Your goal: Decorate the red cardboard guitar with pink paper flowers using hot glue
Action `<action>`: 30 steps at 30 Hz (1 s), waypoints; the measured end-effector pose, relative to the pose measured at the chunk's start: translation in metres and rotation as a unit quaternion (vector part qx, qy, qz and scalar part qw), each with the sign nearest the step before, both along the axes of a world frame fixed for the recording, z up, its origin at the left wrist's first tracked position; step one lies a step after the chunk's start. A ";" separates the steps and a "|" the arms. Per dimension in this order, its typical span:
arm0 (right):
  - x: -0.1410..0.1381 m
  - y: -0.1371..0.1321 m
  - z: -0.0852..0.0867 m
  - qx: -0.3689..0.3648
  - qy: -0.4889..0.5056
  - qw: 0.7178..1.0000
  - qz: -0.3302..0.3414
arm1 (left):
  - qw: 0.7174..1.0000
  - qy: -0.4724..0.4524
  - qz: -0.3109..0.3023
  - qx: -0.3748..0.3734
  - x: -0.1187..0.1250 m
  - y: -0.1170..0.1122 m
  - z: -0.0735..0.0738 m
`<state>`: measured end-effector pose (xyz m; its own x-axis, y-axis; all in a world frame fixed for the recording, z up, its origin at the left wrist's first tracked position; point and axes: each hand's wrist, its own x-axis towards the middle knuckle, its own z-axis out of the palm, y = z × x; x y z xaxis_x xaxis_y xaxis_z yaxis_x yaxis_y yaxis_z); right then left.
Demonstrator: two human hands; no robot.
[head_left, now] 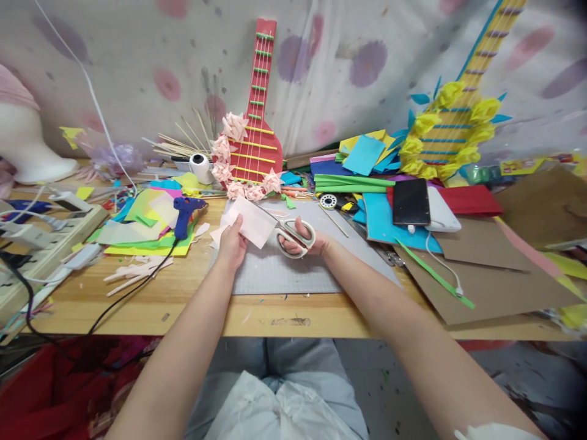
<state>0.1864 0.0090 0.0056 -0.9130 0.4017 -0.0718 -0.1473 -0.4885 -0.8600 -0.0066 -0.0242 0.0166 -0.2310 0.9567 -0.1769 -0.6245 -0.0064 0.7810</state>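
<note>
Over the grey cutting mat (284,278), my left hand (232,244) pinches a pale pink sheet of paper (257,225) by its left side. My right hand (305,237) has its fingers through the white handles of a pair of scissors (293,253). The blades point left, at the paper's right edge and partly out of sight there; whether they are cutting into it I cannot tell. Just behind stands a red paper instrument (262,131) shaped like a lute, with pink paper flowers (222,150) along its left and lower rim.
A blue glue gun (184,215) lies on coloured paper at left, its black cord running past a power strip (87,229). At right are a phone (411,205), a white charger and brown cardboard (495,269). A yellow paper instrument (472,98) leans at the back.
</note>
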 end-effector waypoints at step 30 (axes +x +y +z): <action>-0.017 0.011 -0.001 -0.022 0.005 1.000 -0.006 | 0.997 0.069 0.011 0.036 0.004 0.004 -0.014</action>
